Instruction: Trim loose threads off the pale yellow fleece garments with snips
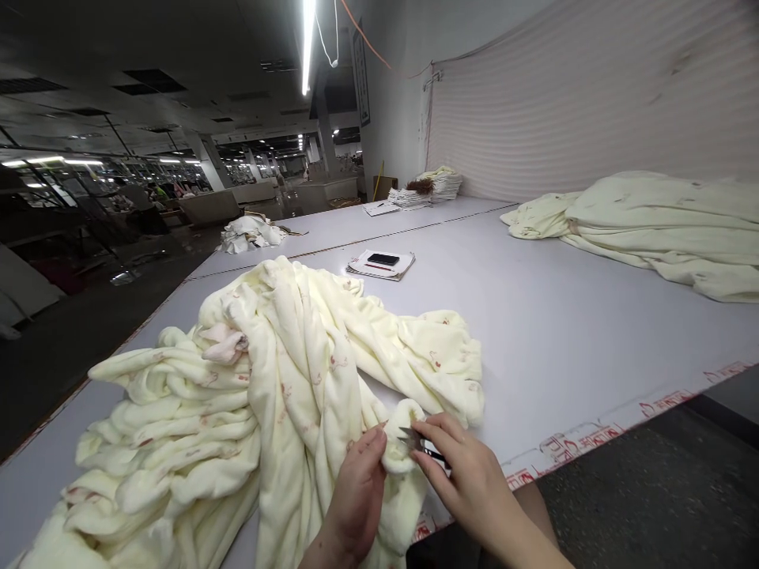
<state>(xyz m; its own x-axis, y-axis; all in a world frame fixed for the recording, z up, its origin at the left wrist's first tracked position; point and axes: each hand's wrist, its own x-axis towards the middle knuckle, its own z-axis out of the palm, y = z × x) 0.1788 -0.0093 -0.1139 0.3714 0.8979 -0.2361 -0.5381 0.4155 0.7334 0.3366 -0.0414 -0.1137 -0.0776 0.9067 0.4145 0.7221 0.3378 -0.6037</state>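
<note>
A pale yellow fleece garment (296, 379) with small reddish prints lies bunched over the near left of the table. My left hand (359, 490) pinches an edge of it beside a rolled, cuff-like end (404, 442). In my right hand (462, 474) is a pair of small thread snips (418, 444), their pointed blades parted and directed left at the cuff-like end. Whether the blades touch the fabric I cannot tell. A pale pink piece of cloth (224, 343) shows among the folds at the left.
A dark phone (383, 259) rests on papers (403, 269) behind the garment. More pale yellow fabric (652, 229) is heaped at the right. White cloth (252, 234) and folded stacks (442, 186) sit farther back. The table's near edge (593, 438) bears red-printed tape.
</note>
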